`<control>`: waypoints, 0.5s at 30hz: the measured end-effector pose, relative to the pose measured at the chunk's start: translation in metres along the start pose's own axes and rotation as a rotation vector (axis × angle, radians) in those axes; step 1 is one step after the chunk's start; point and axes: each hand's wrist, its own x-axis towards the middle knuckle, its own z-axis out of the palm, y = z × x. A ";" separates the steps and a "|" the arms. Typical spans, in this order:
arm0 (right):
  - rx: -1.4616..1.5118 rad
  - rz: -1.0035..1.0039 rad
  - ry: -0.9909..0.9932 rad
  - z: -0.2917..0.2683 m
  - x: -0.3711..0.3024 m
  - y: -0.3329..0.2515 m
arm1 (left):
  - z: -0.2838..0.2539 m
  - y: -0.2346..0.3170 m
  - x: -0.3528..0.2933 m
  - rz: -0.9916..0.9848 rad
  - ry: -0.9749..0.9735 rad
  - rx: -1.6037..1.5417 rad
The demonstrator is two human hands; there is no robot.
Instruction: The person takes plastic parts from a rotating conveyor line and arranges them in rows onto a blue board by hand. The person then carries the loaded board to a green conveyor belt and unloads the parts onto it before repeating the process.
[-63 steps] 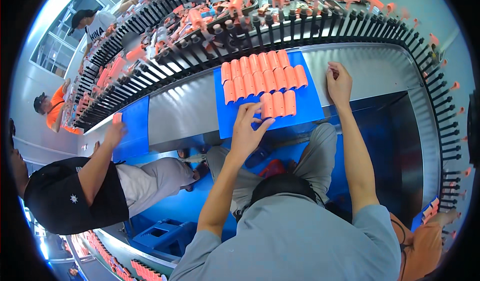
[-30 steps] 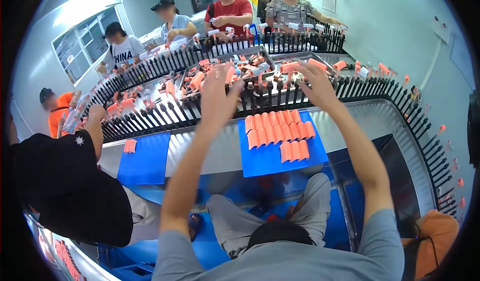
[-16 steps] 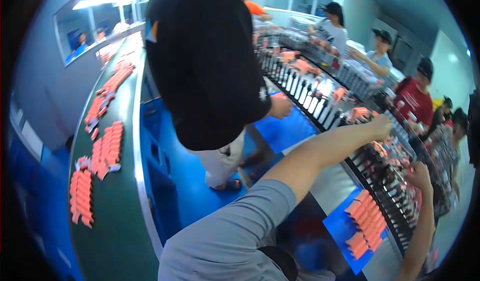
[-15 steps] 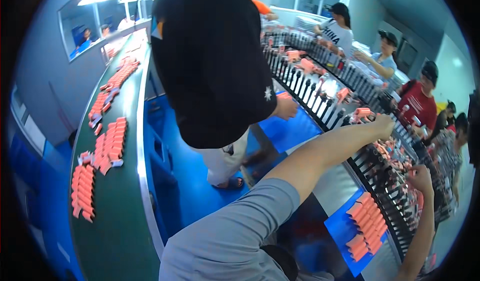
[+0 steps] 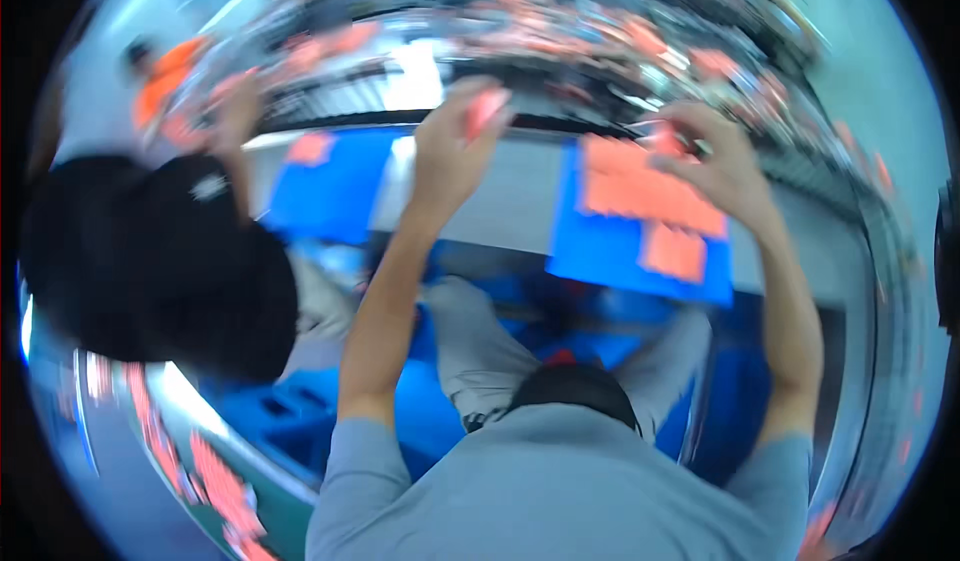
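Observation:
My left hand [image 5: 448, 156] is raised at the near edge of the barred rack, its fingers closed on a small coral-pink piece [image 5: 487, 111]. My right hand [image 5: 718, 161] hovers by the far right part of a blue sheet [image 5: 592, 246], thumb and fingers curled around another coral-pink piece [image 5: 668, 139]. On that sheet, coral-pink pieces [image 5: 640, 176] lie side by side in rows, with a smaller group [image 5: 675, 251] nearer me. Blur hides the exact kind of the pieces and their finer details.
Beyond the sheet runs a rack [image 5: 330, 101] of dark upright bars, with many blurred coral-pink pieces behind it. At left a co-worker in a black cap [image 5: 160, 261] sits by another blue sheet [image 5: 330, 186]. A green conveyor [image 5: 285, 521] carries pieces at lower left.
My view has swung from the conveyor side to face the rack. My left hand has drawn back from over the rack, holding a piece; my right hand has come to the blue sheet.

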 end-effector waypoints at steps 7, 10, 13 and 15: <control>0.094 0.040 -0.116 0.047 -0.114 0.062 | 0.108 0.074 -0.122 -0.275 -0.283 0.114; -0.060 -0.124 -0.028 0.075 -0.117 0.048 | 0.128 0.090 -0.133 -0.489 -0.373 0.263; -0.067 -0.036 -0.111 0.092 -0.160 -0.006 | 0.099 0.121 -0.167 -0.211 -0.365 -0.094; -0.131 0.080 -0.153 0.083 -0.218 -0.002 | 0.149 0.162 -0.199 -0.552 -0.363 -0.338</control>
